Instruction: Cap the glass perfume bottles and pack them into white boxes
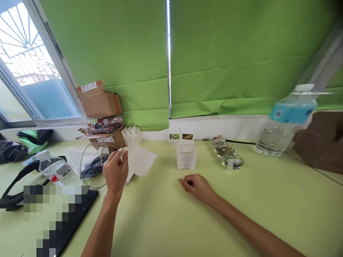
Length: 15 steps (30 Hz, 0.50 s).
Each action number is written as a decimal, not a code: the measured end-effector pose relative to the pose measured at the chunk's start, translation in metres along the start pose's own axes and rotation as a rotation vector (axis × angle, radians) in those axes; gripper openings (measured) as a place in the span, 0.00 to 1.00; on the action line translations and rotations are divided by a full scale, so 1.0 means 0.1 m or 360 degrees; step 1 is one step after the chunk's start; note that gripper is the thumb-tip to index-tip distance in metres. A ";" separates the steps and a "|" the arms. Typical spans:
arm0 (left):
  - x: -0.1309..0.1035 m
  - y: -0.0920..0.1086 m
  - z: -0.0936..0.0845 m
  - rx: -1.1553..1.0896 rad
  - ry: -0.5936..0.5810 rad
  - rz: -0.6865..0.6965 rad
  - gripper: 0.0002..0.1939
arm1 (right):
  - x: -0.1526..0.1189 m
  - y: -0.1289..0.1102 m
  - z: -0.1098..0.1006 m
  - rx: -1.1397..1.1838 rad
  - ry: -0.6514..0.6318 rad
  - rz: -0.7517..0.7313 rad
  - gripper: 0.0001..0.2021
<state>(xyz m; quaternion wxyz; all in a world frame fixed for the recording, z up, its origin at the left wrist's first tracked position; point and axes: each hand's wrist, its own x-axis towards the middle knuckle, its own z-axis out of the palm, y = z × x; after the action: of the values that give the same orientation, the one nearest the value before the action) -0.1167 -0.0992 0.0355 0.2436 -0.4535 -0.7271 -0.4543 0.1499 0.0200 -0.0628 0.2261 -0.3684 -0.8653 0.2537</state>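
Observation:
My left hand (116, 170) is raised beside white paper sheets (140, 160) at the left of centre, its fingers curled together; whatever they pinch, if anything, is too small to make out. Near the middle of the table, my right hand (197, 186) has its fingers curled, and what it holds, if anything, is hidden. Just behind the right hand stands a small white box (187, 157) with printed text on its front. Two white cards with pictures, one green (175, 136) and one yellow (187, 136), stand behind that box. Several clear-wrapped round items (226, 151) lie in a row to the right.
Cardboard boxes (98, 103) are stacked at the back left, beside a white notched holder (132, 135). A small bottle (57, 169), a cable and a dark tablet-like object (80, 214) lie left. At the right stand a large water bottle (284, 125) and a brown bag (320, 142).

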 end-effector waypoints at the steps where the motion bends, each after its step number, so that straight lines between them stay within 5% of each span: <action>1: -0.03 0.05 0.03 -0.0099 -0.0031 -0.0003 0.14 | 0.00 -0.01 -0.01 0.0060 -0.0006 -0.0007 0.22; 8: -0.38 0.39 0.29 -0.0496 -0.0330 -0.0004 0.12 | -0.03 -0.28 -0.13 0.1210 -0.0354 0.0046 0.24; 15: -0.56 0.58 0.32 -0.0696 -0.0801 0.0192 0.10 | -0.04 -0.44 -0.16 0.1424 -0.0174 0.0122 0.25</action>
<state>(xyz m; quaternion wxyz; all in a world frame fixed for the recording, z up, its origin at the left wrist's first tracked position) -0.0376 -0.0855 0.0029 -0.0202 -0.6351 -0.6216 -0.4582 0.1384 -0.0056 -0.0246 0.3076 -0.2522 -0.6669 0.6301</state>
